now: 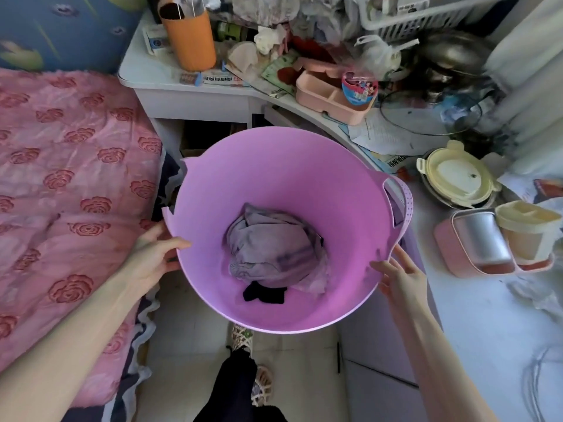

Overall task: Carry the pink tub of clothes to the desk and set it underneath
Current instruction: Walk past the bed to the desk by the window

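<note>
Held up over the tiled floor (189, 336), between bed (70, 184) and desk (475, 315): pink tub (274, 184), lilac clothes (274, 248) and a dark scrap at its bottom. Left hand (155, 251) gripping the near-left rim, thumb hooked inside. Right hand (402, 278) spread wide against the right rim, fingers loose, not clearly clamping. Beyond, dark gap beneath the cluttered desk; orange cup (190, 41) on top.

smooth matt plastic tub (274, 178)
</note>
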